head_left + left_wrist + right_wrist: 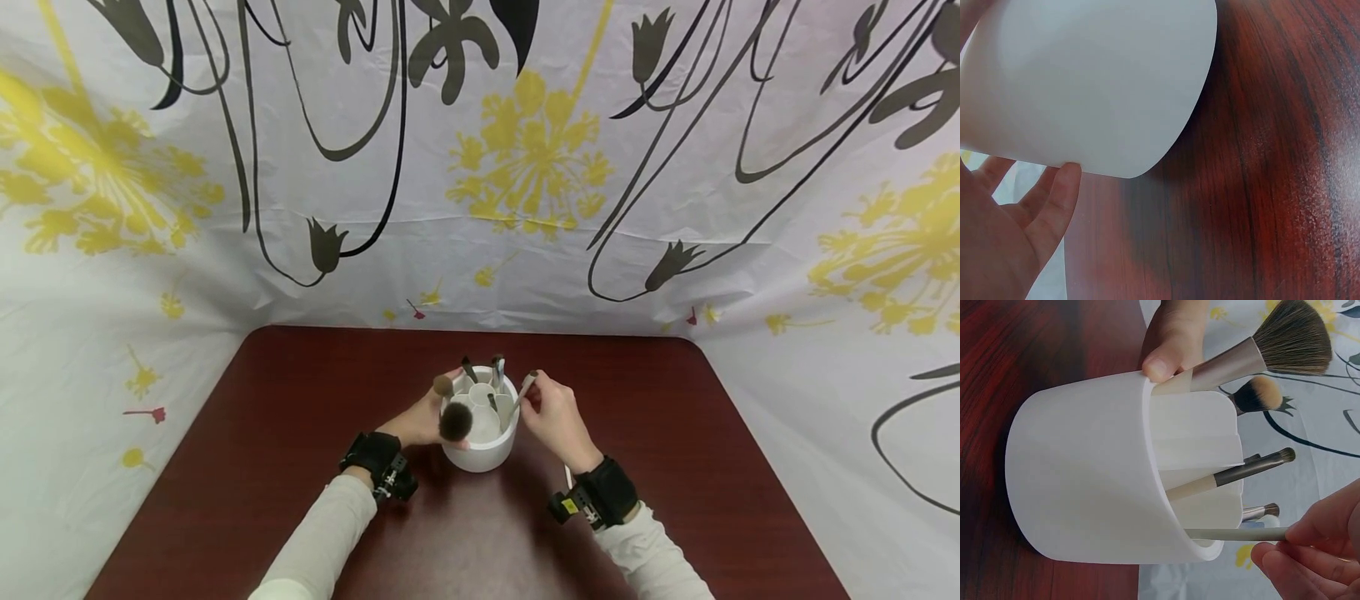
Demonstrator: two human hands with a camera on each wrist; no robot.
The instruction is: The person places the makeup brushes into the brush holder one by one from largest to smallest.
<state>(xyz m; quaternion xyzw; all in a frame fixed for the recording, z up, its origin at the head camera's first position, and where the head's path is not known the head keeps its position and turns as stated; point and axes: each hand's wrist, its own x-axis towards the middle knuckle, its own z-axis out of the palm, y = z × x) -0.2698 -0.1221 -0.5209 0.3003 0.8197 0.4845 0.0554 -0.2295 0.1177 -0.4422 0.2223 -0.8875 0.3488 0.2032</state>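
Note:
A round white brush holder (480,460), divided inside into compartments, stands on the table. My left hand (422,419) grips its left side, with the thumb (1161,367) at the rim and the fingers (1057,203) against the wall. My right hand (560,423) pinches a slim, pale-handled makeup brush (1235,534) at the holder's right rim; its lower end is inside the holder and its upper end is partly hidden by fingertips. A large fluffy brush (455,422) leans out near the left hand, beside a smaller tan-tipped brush (443,386). A dark-ferruled brush (1250,469) stands in the middle.
More small brushes (498,371) stick up at the holder's far side. Dark red-brown wood makes up the table (300,400). A white cloth (420,192) with yellow and grey flower prints hangs behind it and along the sides.

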